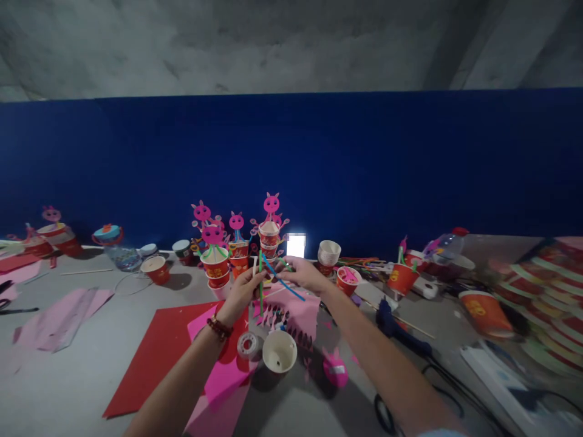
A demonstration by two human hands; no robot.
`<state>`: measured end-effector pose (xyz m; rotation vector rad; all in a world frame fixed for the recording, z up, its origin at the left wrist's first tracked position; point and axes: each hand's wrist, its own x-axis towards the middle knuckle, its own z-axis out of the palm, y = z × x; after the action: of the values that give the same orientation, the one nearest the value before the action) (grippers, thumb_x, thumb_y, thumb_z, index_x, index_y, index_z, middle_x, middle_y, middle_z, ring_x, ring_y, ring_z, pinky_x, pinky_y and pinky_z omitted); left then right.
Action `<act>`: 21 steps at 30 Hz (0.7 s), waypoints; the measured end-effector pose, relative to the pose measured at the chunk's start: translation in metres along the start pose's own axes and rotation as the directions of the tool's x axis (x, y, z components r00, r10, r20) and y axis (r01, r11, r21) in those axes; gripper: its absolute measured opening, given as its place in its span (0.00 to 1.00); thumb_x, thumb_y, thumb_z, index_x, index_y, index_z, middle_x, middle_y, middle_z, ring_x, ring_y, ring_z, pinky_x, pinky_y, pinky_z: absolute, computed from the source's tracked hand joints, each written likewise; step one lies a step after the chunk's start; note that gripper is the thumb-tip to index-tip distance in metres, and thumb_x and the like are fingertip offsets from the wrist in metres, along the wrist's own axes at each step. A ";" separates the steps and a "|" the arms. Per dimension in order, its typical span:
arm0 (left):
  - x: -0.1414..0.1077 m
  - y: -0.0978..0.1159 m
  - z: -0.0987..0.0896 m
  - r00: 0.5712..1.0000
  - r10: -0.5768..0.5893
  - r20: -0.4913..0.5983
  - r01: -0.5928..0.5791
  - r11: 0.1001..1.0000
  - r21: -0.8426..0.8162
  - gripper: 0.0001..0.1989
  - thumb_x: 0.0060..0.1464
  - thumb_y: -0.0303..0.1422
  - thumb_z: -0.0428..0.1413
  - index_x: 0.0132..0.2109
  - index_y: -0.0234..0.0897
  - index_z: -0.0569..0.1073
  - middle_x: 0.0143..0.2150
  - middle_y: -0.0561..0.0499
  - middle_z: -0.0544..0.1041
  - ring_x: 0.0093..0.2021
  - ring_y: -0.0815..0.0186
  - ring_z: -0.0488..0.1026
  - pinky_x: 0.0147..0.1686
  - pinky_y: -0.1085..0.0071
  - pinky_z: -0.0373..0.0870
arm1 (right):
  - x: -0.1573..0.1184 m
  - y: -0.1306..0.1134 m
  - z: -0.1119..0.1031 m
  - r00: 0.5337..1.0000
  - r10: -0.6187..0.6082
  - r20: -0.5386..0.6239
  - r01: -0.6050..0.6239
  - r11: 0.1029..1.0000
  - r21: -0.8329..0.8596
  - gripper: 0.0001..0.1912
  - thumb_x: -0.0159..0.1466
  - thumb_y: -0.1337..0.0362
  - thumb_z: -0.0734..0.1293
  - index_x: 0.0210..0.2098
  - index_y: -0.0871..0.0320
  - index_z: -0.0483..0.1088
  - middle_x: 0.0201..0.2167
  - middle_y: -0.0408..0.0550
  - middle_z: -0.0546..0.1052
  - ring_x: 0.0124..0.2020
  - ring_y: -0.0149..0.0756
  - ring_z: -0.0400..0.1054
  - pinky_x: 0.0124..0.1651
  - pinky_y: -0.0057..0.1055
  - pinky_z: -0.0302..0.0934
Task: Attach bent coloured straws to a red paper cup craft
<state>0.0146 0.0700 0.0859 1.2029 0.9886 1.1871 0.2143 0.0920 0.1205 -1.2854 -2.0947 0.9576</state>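
Left hand (249, 283) holds green strip (261, 297) upright, right hand (301, 273) blue strip (292, 291) slantwise

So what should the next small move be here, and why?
Probably ease the blue strip against the green strip near their tops: the left hand pinches the green one upright, the right hand holds the blue one slanted, and their upper ends lie close.
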 end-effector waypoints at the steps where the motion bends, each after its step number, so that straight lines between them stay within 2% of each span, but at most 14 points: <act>1: 0.002 0.000 0.004 1.000 0.008 -0.006 -0.008 1.000 -0.011 0.21 0.46 0.50 0.65 0.36 0.35 0.77 0.18 0.60 0.67 0.14 0.76 0.57 0.15 0.78 0.52 | 0.000 -0.004 0.007 1.000 -0.015 -0.021 0.015 1.000 0.022 0.12 0.70 0.62 0.67 0.51 0.61 0.70 0.42 0.47 0.78 0.35 0.34 0.75 0.36 0.33 0.73; 5: 0.005 0.000 0.011 0.998 0.032 -0.057 -0.035 0.998 -0.060 0.20 0.48 0.49 0.64 0.33 0.37 0.73 0.17 0.63 0.63 0.14 0.77 0.55 0.14 0.79 0.51 | 0.003 -0.003 0.019 0.993 -0.010 -0.116 0.015 0.999 0.046 0.11 0.70 0.61 0.67 0.47 0.61 0.72 0.40 0.46 0.78 0.35 0.34 0.75 0.37 0.34 0.73; 11: 0.000 0.005 0.006 0.992 0.035 -0.122 -0.048 0.994 -0.102 0.21 0.46 0.50 0.65 0.35 0.36 0.73 0.17 0.63 0.63 0.14 0.77 0.56 0.13 0.79 0.51 | 0.005 0.031 -0.001 0.968 0.073 -0.238 -0.066 0.997 0.035 0.15 0.70 0.60 0.67 0.54 0.59 0.70 0.53 0.52 0.75 0.48 0.43 0.73 0.49 0.46 0.71; 14: -0.005 0.009 0.005 0.993 0.040 -0.115 -0.053 0.993 -0.108 0.22 0.46 0.50 0.65 0.37 0.35 0.75 0.18 0.62 0.64 0.14 0.77 0.57 0.13 0.79 0.52 | -0.005 0.037 0.001 0.963 0.068 -0.262 -0.043 0.994 0.103 0.16 0.69 0.60 0.68 0.55 0.59 0.69 0.55 0.52 0.73 0.51 0.44 0.72 0.51 0.47 0.69; 17: -0.011 0.010 0.006 0.993 0.042 -0.110 -0.054 0.992 -0.110 0.21 0.47 0.50 0.65 0.36 0.36 0.74 0.18 0.62 0.64 0.14 0.77 0.58 0.13 0.79 0.52 | -0.025 0.029 0.014 0.978 0.032 -0.205 0.020 0.970 0.244 0.14 0.71 0.56 0.64 0.46 0.61 0.73 0.43 0.50 0.79 0.43 0.40 0.75 0.47 0.42 0.71; 19: -0.014 0.010 0.008 0.993 0.048 -0.108 -0.060 0.992 -0.111 0.20 0.48 0.49 0.65 0.36 0.36 0.74 0.18 0.62 0.64 0.14 0.77 0.59 0.14 0.79 0.52 | -0.041 0.019 0.025 0.991 0.008 -0.130 0.040 0.932 0.360 0.20 0.71 0.50 0.62 0.40 0.60 0.75 0.32 0.47 0.79 0.33 0.36 0.75 0.39 0.35 0.71; 21: -0.017 0.010 0.012 0.993 0.057 -0.101 -0.068 0.991 -0.112 0.20 0.48 0.48 0.65 0.38 0.36 0.75 0.19 0.61 0.65 0.15 0.77 0.58 0.15 0.79 0.53 | -0.057 0.011 0.036 0.997 -0.005 -0.079 0.041 0.886 0.462 0.21 0.66 0.46 0.66 0.41 0.59 0.75 0.28 0.44 0.79 0.26 0.33 0.73 0.30 0.31 0.69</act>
<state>0.0221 0.0507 0.0970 1.1000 0.9472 1.3455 0.2197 0.0328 0.0865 -1.0244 -1.6754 1.2824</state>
